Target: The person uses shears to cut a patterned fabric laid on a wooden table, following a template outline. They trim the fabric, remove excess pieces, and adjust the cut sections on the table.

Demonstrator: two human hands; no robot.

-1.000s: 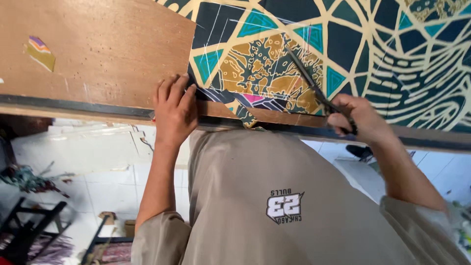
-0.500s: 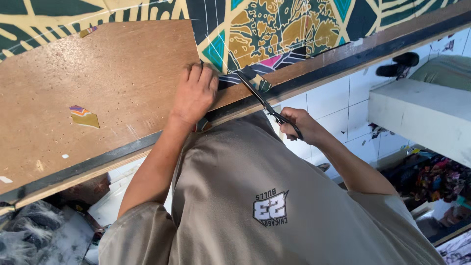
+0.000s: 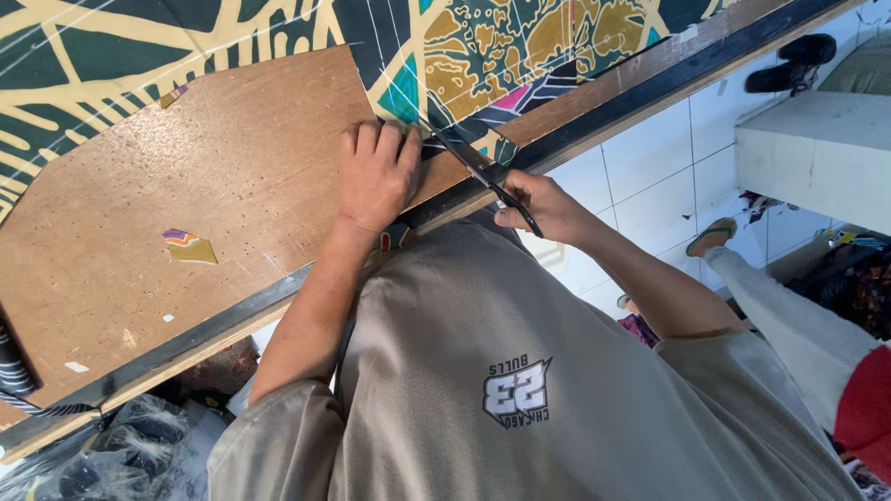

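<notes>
A single head-worn view is given, aimed steeply down and close over the wearer's chest at the table [image 3: 139,269] edge, tilted, with tiled floor [image 3: 650,176] seen beyond.

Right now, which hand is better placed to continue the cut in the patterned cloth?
The right hand: it already has the scissors, blades pointing into the patterned cloth. The left hand lies flat by the cloth's edge on the wooden table, with no tool.
</notes>
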